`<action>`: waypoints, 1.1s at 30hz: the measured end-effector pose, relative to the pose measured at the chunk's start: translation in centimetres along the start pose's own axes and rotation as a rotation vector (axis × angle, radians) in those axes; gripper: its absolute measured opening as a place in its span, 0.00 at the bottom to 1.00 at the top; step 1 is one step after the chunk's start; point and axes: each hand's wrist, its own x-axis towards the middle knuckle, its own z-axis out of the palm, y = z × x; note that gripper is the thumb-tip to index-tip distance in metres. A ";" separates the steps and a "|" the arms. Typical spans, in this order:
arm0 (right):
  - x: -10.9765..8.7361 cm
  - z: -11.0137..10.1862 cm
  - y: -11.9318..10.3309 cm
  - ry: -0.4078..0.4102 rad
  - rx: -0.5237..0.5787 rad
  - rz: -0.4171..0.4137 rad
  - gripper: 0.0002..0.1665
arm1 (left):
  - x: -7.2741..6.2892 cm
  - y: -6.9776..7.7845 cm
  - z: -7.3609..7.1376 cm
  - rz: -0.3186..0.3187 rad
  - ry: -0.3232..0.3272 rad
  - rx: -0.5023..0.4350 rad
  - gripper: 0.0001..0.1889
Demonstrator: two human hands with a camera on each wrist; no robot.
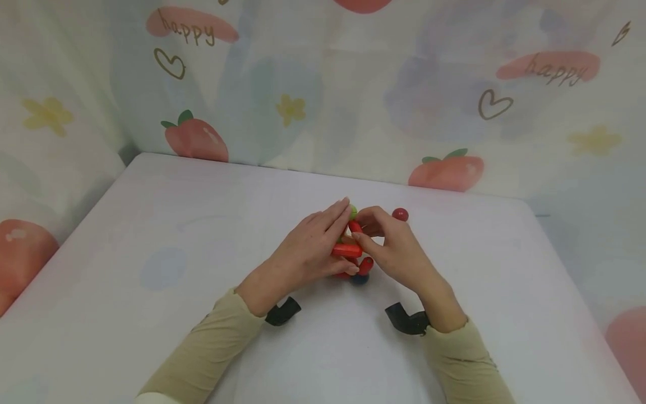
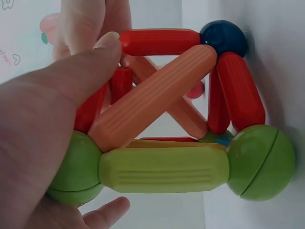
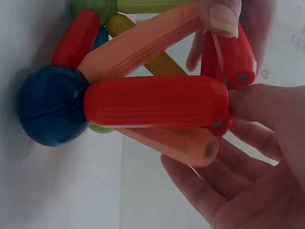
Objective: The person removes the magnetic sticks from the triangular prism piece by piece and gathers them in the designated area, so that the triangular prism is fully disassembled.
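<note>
A frame of magnetic rods and balls stands on the white table between both hands. My left hand [image 1: 308, 241] grips its left side, around a green ball [image 2: 76, 167], with one fingertip on the end of a red rod [image 2: 159, 42]. From the right, my right hand [image 1: 398, 247] holds red rods at the top, its thumb and fingers curled about the ends. A dark blue ball [image 3: 52, 105] sits at a low corner, joined to a red rod and an orange rod [image 3: 140, 43]. Magnet discs show on several free rod ends. A yellow-green rod [image 2: 164, 169] links two green balls.
A loose dark red ball [image 1: 400, 214] lies behind the right hand. Black curved pieces [image 1: 284, 312] show by both wrists. Patterned cloth [image 1: 333, 84] rises behind the table [image 1: 202, 241].
</note>
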 end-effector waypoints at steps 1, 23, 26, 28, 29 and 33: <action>0.0 0.0 0.0 0.000 0.001 0.000 0.17 | 0.0 0.0 -0.1 -0.005 -0.010 -0.008 0.53; -0.2 -0.2 0.4 0.099 -0.170 -0.052 0.16 | -0.3 -0.2 0.1 0.024 0.021 0.001 0.50; -0.2 -0.2 0.6 0.102 -0.200 -0.077 0.15 | -0.4 -0.2 0.2 0.036 0.037 0.013 0.50; -0.2 -0.2 0.8 0.111 -0.223 -0.093 0.14 | -0.4 -0.3 0.2 0.045 0.050 0.017 0.50; -0.2 -0.3 0.9 0.123 -0.236 -0.102 0.14 | -0.4 -0.3 0.3 0.049 0.056 0.018 0.50; -0.2 -0.8 1.4 0.209 -0.257 -0.131 0.15 | -0.3 -0.3 0.3 0.062 0.075 -0.007 0.50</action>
